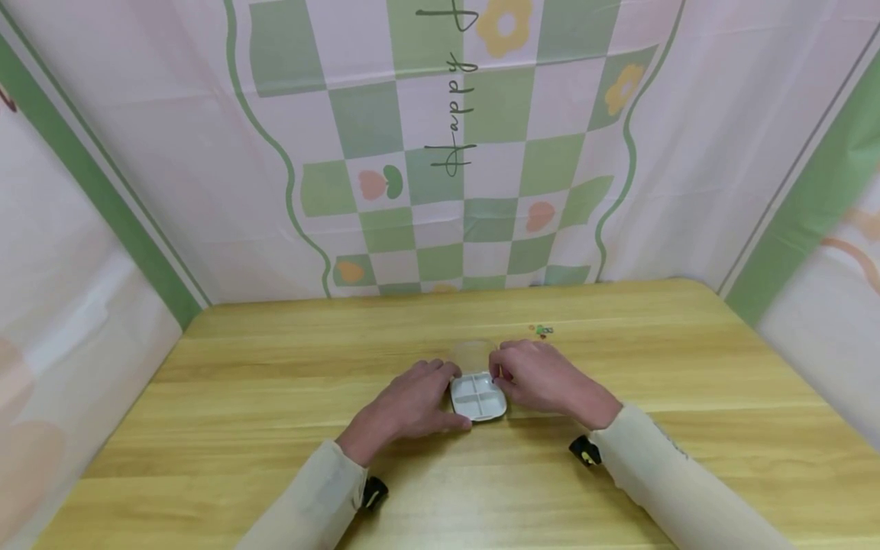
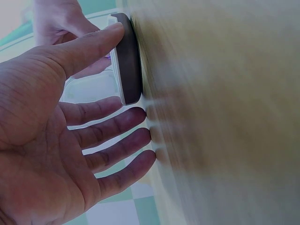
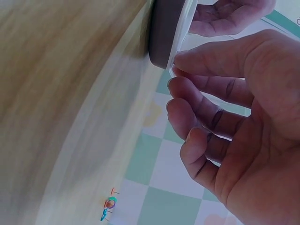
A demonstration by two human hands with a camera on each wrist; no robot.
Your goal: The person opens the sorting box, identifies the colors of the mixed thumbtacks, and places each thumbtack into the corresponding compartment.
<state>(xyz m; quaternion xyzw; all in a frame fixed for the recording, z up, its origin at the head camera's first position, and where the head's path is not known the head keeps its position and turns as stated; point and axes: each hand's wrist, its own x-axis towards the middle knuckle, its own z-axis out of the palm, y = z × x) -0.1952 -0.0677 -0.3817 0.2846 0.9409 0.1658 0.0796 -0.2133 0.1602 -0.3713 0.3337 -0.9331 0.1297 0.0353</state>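
Observation:
A small white box (image 1: pixel 479 408) with four compartments and a dark underside (image 2: pixel 129 61) lies on the table, its clear lid (image 1: pixel 471 353) raised at the back. My left hand (image 1: pixel 418 401) holds the box from the left, thumb at the front edge and index finger at the side, the other fingers spread. At the back right compartment, my right hand (image 1: pixel 543 378) pinches a tiny purple piece (image 2: pixel 108 56) between thumb and index finger, mostly hidden by the fingertips. The right wrist view shows the other fingers of that hand (image 3: pixel 239 108) loosely bent.
Several tiny coloured pieces (image 1: pixel 541 331) lie on the wooden table (image 1: pixel 275 367) behind my right hand, also visible low in the right wrist view. A checked green and white cloth (image 1: pixel 440 221) hangs along the table's back edge, with pale cloth at both sides.

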